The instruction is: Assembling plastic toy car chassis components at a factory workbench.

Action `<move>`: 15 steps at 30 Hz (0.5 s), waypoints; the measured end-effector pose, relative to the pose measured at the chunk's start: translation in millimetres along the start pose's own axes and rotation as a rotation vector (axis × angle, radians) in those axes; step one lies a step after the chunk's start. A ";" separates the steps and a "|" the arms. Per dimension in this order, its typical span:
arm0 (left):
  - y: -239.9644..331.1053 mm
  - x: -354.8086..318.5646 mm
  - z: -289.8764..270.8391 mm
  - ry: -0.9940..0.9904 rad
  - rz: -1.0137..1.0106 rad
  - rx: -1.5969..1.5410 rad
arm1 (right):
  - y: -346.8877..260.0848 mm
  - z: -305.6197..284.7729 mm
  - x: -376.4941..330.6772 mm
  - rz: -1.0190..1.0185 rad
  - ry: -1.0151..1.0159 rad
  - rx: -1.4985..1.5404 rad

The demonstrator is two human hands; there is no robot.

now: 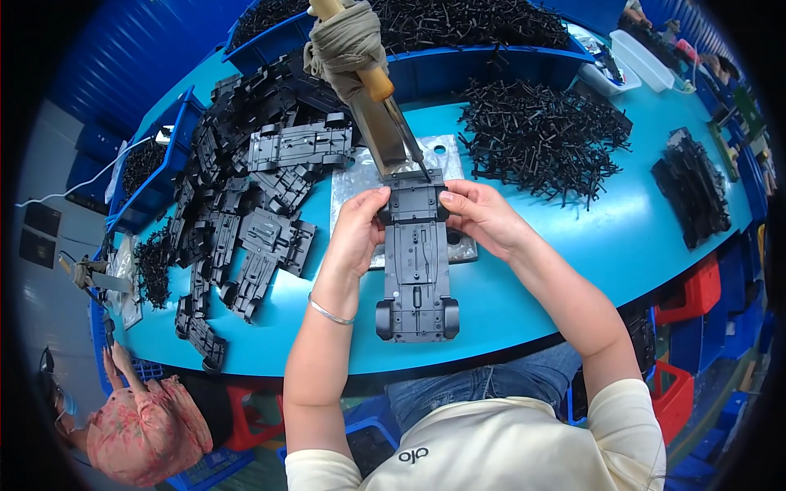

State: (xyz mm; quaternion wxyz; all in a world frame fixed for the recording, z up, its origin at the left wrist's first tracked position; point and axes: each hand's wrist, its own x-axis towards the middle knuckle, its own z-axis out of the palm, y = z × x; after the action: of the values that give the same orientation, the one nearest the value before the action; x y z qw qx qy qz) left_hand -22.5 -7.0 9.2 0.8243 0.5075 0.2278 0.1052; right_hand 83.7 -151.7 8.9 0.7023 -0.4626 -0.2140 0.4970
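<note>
A black plastic toy car chassis [417, 262] with wheels lies lengthwise in front of me, its underside up. My left hand [358, 229] grips its far left edge near a wheel, fingers closed, a metal bangle on the wrist. My right hand [481, 214] holds the far right edge, thumb on top. Beneath the chassis' far part is a silvery metal plate [348, 184]; the near part reaches toward the table edge. Over the far end hangs a tool with a cloth-wrapped wooden handle [352, 41] and metal shank [378, 135]. Its thin tip meets or nearly meets the chassis.
Many black chassis [299, 146] lie heaped to the left. A pile of thin black plastic pieces [544, 135] is at the far right, before a long blue bin [491, 74]. Stacked black parts [692, 188] sit further right. A person in a pink top [147, 430] works at left.
</note>
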 end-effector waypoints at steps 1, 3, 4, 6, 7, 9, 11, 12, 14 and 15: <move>-0.5 0.6 -0.1 -0.002 -0.002 -0.005 | 0.3 -0.5 0.6 0.002 0.001 0.008; 0.3 -0.3 1.2 0.004 0.001 -0.008 | 0.6 -0.2 0.6 0.002 0.008 0.007; 0.6 -0.8 2.1 0.008 0.002 -0.010 | 0.6 -0.2 0.1 0.002 0.017 0.007; 1.7 -0.5 2.3 0.017 0.002 -0.004 | -0.2 0.9 0.1 0.003 0.028 0.005; 1.8 -0.6 2.2 0.027 0.002 0.003 | -0.4 1.4 0.2 0.003 0.038 0.004; 1.6 -0.7 2.0 0.032 0.005 0.000 | -0.2 1.5 0.3 0.004 0.030 0.008; 1.1 -0.2 2.1 0.034 0.009 -0.003 | 0.0 0.7 0.4 0.002 0.024 0.011; 0.7 -0.2 2.1 0.029 0.008 -0.003 | 0.6 0.1 0.7 0.002 0.025 0.010; 0.5 0.3 1.5 0.022 0.007 -0.003 | 1.2 0.2 1.1 0.001 0.028 0.007; 1.3 0.1 1.5 0.032 0.010 -0.003 | 1.1 0.9 1.2 0.002 0.032 0.008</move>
State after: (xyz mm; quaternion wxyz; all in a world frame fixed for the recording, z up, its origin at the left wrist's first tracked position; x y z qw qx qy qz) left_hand -21.6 -7.6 10.9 0.8207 0.5058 0.2384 0.1175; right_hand 83.0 -150.1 8.2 0.7070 -0.4680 -0.2000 0.4911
